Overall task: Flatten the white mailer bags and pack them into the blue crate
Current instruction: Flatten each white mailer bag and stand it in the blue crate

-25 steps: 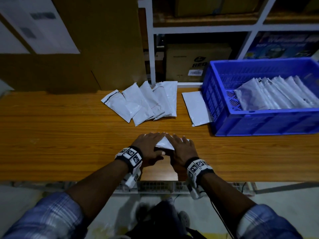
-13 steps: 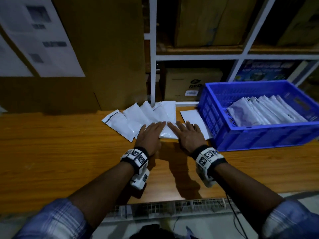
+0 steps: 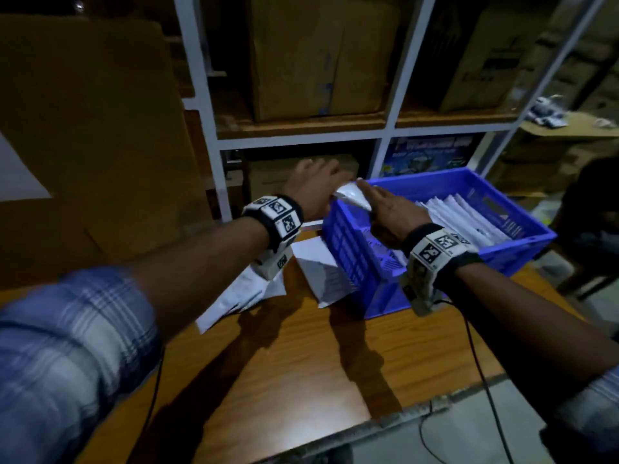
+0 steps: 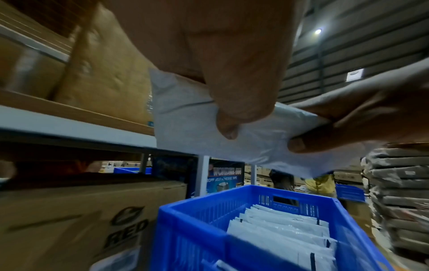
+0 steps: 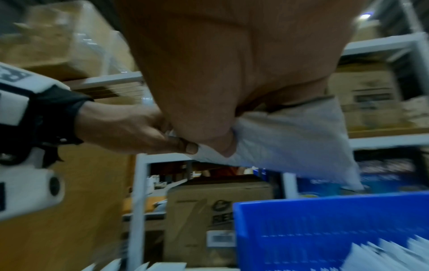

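While both hands pinch one mailer bag (image 3: pixel 351 195) over blue crate (image 3: pixel 348 249)
many bags (image 3: pixel 469 219) packed; several left on table (image 3: pixel 301 346)

My head cam sits high, looking forward and down over both forearms at the counter (image 3: pixel 301 356), blue crate (image 3: pixel 522 241) and the shelf rack (image 3: pixel 385 132) behind. The left wrist cam looks out from under the palm, super close, past the left hand (image 4: pixel 232 64) toward the crate (image 4: pixel 190 238) below and the shelves. The right wrist cam does the same from under the right hand (image 5: pixel 232 64), pointed more at the rack, pretty blurry. All three share the mailer bag (image 3: pixel 351 195) held between both hands, plus the crate's near corner.
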The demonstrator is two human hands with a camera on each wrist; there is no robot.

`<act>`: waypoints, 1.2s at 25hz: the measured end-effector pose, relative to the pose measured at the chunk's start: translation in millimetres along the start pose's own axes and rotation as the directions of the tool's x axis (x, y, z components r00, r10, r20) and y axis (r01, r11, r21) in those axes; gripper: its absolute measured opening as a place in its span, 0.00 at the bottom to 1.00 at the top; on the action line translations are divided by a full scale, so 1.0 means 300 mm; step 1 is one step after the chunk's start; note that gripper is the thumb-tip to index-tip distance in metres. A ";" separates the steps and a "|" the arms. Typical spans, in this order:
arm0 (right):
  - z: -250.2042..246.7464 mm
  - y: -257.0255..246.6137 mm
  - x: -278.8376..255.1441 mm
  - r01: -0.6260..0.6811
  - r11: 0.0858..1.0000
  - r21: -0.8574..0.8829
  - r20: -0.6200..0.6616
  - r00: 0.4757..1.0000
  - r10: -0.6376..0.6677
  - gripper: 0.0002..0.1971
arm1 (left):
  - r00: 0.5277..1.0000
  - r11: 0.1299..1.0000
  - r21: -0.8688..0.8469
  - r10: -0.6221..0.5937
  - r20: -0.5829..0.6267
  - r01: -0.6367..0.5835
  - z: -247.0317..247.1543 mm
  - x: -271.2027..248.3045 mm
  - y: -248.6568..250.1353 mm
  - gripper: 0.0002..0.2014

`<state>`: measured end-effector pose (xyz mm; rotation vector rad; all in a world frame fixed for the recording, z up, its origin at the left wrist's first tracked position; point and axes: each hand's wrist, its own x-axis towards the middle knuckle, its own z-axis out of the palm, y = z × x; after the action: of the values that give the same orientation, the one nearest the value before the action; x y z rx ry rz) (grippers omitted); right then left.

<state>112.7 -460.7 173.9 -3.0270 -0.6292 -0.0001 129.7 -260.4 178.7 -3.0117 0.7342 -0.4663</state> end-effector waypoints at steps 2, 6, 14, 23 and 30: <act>-0.005 0.155 0.048 -0.064 0.994 0.094 0.057 0.997 0.059 0.40 | 0.998 0.997 0.043 0.058 0.023 -0.059 0.030 0.184 0.057 0.28; 0.024 0.376 0.148 -0.223 0.945 0.241 0.227 0.959 0.168 0.33 | 0.978 0.987 0.027 0.151 0.140 -0.157 0.098 0.488 0.193 0.21; 0.215 0.639 0.304 -0.409 0.859 0.308 0.529 0.824 0.203 0.11 | 0.857 0.992 -0.015 0.114 0.502 -0.123 0.434 0.785 0.359 0.17; 0.249 0.725 0.398 -0.330 0.886 0.327 0.567 0.818 0.095 0.10 | 0.709 0.997 0.002 0.055 0.703 -0.080 0.645 0.858 0.403 0.13; 0.339 0.674 0.438 -0.223 0.911 0.345 0.658 0.751 -0.065 0.18 | 0.676 0.999 -0.031 0.052 0.735 -0.043 0.772 0.881 0.391 0.14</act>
<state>312.6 -588.6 63.8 -2.5727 -0.4362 1.1071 367.1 -498.7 23.5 -2.7658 0.7072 0.7433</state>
